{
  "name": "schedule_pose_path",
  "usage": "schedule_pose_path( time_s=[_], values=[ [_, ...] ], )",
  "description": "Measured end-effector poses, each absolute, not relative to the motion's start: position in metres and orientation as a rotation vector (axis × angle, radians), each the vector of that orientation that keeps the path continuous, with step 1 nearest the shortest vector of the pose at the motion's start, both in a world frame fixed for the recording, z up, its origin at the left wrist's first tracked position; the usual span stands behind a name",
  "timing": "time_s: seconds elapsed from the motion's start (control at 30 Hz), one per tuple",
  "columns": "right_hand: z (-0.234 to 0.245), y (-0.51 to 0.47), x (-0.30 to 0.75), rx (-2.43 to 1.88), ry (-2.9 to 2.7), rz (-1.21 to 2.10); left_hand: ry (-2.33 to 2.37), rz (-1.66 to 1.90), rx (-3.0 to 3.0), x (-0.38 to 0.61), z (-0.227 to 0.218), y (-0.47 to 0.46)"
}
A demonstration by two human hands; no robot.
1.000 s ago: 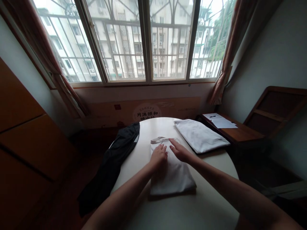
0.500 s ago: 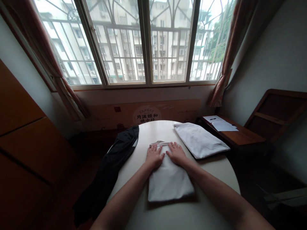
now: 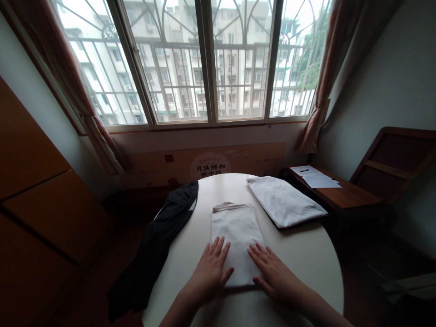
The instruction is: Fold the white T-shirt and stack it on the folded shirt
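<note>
In the head view a white garment (image 3: 236, 222), folded into a neat rectangle, lies flat on the round white table (image 3: 190, 254). Over its near left edge is my left hand (image 3: 211, 268), fingers stretched out and slightly spread. My right hand (image 3: 270, 270) is at the near right edge, open as well, fingertips on or just above the cloth. Neither hand grips anything. Whether the palms press on the fabric cannot be made out. Part of the near corners is hidden under my hands.
Another folded white garment (image 3: 286, 200) rests at the table's far right, with something dark beneath it. A black garment (image 3: 163, 231) drapes over the left edge. To the right, papers (image 3: 315, 176) and a pen lie on a wooden side table (image 3: 354, 195). A barred window (image 3: 235, 81) is ahead.
Both hands have slid from the far end of the folded white garment back toward its near end, uncovering the far edge. The view has shifted slightly.
</note>
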State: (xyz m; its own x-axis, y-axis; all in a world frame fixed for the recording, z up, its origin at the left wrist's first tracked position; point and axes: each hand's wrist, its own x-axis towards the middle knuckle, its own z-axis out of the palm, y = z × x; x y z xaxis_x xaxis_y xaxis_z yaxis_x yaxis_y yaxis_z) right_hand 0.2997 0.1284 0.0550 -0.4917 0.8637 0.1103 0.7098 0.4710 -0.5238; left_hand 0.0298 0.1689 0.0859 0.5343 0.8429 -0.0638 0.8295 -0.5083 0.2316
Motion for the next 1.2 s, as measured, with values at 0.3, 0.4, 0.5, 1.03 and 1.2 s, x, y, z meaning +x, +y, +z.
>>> schedule_pose_path(
  time_s=[0.3, 0.4, 0.5, 1.03, 1.2],
  values=[
    [0.047, 0.104, 0.330, -1.393, -2.306, 0.639, 1.526, 0.069, 2.383, 0.009, 0.081, 0.116],
    [0.056, 0.103, 0.335, -1.426, -2.252, 0.538, 1.454, 0.195, 2.478, 0.003, 0.089, 0.113],
    [0.065, 0.104, 0.330, -1.459, -2.291, 0.409, 1.421, 0.285, 2.586, 0.004, 0.091, 0.117],
    [0.059, 0.101, 0.326, -1.077, -1.127, 1.452, 1.068, 0.957, 1.736, 0.014, 0.103, 0.112],
    [0.062, 0.090, 0.321, -0.874, -0.859, 1.519, 0.968, 1.117, 1.275, 0.029, 0.101, 0.109]
  ],
)
